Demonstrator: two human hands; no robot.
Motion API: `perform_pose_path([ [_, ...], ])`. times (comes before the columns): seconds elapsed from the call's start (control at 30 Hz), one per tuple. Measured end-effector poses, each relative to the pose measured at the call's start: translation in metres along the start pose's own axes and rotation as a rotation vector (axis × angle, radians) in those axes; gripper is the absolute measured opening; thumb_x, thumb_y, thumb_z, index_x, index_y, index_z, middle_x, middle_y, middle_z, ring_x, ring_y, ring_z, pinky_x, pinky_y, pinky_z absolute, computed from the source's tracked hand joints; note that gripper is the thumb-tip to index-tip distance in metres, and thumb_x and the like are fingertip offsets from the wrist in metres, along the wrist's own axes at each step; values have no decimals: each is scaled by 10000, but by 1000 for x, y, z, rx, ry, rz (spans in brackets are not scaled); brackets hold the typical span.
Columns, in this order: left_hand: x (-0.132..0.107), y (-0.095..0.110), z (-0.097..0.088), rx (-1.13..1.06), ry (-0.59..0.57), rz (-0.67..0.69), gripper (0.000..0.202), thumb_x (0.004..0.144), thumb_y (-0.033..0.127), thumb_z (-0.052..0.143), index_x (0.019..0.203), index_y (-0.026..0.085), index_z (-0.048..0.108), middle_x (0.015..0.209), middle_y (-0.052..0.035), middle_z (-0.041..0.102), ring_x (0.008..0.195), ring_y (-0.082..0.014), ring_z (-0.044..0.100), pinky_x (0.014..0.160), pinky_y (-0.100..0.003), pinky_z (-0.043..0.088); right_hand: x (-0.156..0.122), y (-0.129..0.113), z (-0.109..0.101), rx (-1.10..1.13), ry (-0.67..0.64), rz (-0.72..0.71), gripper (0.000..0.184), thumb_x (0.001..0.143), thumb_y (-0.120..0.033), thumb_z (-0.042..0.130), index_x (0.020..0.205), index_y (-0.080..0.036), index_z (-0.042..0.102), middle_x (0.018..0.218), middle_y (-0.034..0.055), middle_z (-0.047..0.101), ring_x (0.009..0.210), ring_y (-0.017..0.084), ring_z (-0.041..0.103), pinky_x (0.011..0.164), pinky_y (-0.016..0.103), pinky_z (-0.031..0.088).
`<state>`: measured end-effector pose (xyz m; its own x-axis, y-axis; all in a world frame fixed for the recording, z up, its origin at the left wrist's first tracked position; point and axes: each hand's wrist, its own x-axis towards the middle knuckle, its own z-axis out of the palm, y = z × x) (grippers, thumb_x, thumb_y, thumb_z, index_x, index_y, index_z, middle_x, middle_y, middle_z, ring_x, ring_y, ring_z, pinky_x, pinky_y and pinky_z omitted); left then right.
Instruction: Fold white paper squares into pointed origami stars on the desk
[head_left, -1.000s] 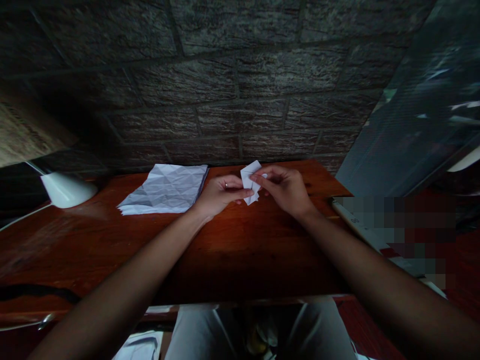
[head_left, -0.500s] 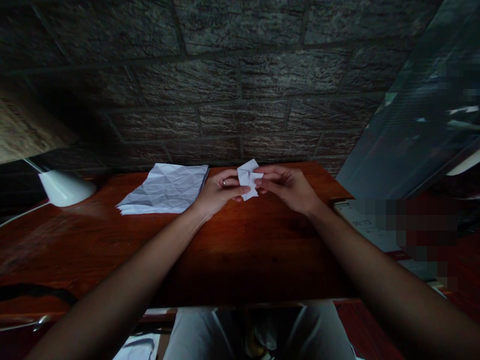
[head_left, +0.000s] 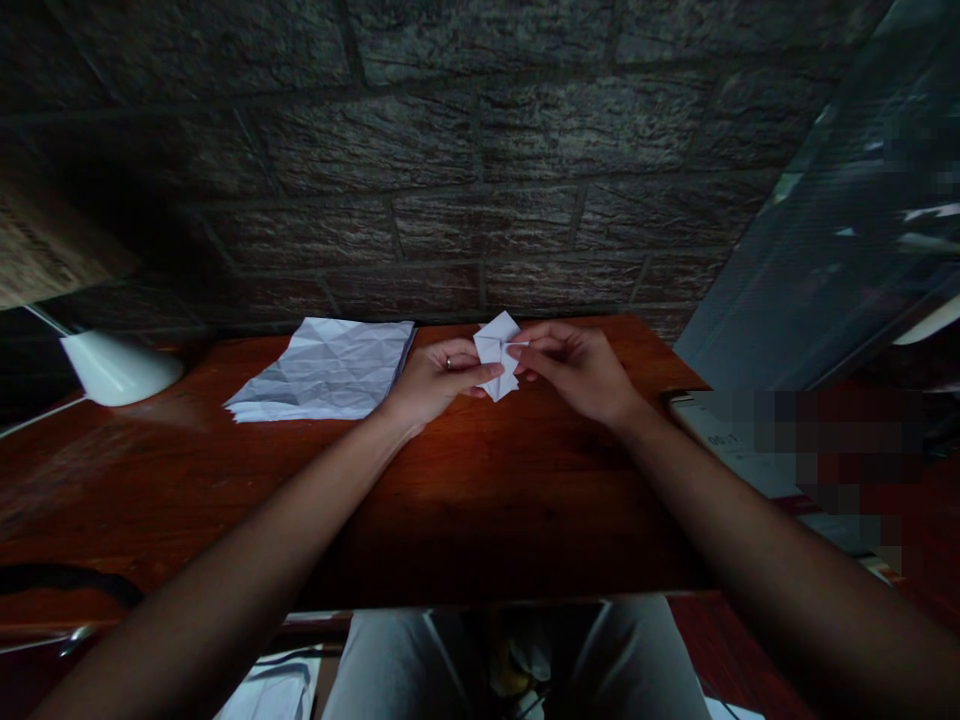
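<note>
A small folded paper [head_left: 494, 338] is held near the middle of the frame. Its left side is pinched by the left hand [head_left: 437, 383], its right flap by the right hand [head_left: 587, 368], thumbs pressed down. It seems light and easily torn, so edges should be pinched softly.

Bare forearms [head_left: 300, 510], lower left and lower right, a slim ring [head_left: 449, 362] glinting on the left hand [head_left: 435, 383] mid-frame, pale trousers [head_left: 394, 660] down bottom centre
</note>
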<state>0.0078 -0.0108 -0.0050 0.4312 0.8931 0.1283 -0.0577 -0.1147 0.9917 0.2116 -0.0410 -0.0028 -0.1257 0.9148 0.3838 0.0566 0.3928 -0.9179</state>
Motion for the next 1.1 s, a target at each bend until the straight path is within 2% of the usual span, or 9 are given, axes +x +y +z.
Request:
perform_pose_path([
  [0.27, -3, 3, 3, 0, 48, -62, 269, 629, 317, 922, 821, 190, 782, 924, -52, 820, 815, -168, 744, 663, -257, 580, -2, 1, 4, -81, 55, -32, 405, 791, -567, 842, 923, -201, 731, 759, 21, 750, 667, 149, 671, 653, 314, 569],
  [0.53, -3, 2, 5, -10, 49, -35, 305, 588, 325, 951, 781, 182, 764, 880, -58, 811, 767, -166, 730, 636, -257, 547, -6, 1, 10, -240, 162, -78, 222, 872, -438, 779, 903, -222, 738, 781, 36, 750, 693, 177, 663, 677, 341, 550],
  [0.8, -2, -1, 7, -11, 33, -33, 291, 588, 305, 946, 731, 180, 725, 794, -36, 783, 687, -137, 677, 594, -242, 483, -6, 2, 12, -236, 167, -65, 200, 874, -415, 772, 891, -223, 716, 723, 17, 714, 647, 162, 639, 663, 342, 541],
  [0.9, -2, 0, 8, -39, 41, -48, 304, 572, 301, 955, 730, 172, 729, 778, -26, 771, 663, -119, 654, 580, -229, 465, -5, 2, 14, -162, 160, -38, 261, 855, -455, 793, 916, -218, 702, 705, 9, 707, 637, 160, 652, 673, 343, 573],
  [0.97, -2, 0, 7, -62, 60, -65, 314, 574, 302, 957, 758, 172, 738, 793, -18, 765, 670, -110, 650, 579, -218, 459, -4, 0, 14, -51, 152, -4, 375, 803, -499, 843, 994, -220, 679, 710, -5, 711, 646, 163, 679, 696, 345, 606],
  [1.03, 0, 0, 5, -103, 96, -85, 316, 586, 305, 956, 761, 178, 726, 796, -2, 750, 693, -103, 653, 590, -207, 462, -2, -3, 13, 80, 159, 36, 529, 731, -523, 901, 1087, -229, 642, 764, -10, 733, 700, 171, 723, 734, 344, 635],
  [1.1, 2, 0, 3, -157, 140, -89, 327, 596, 306, 955, 703, 183, 671, 741, 26, 704, 694, -96, 642, 608, -205, 474, -1, -5, 12, 169, 161, 84, 572, 694, -519, 933, 1087, -231, 634, 842, 3, 755, 774, 173, 753, 777, 336, 649],
])
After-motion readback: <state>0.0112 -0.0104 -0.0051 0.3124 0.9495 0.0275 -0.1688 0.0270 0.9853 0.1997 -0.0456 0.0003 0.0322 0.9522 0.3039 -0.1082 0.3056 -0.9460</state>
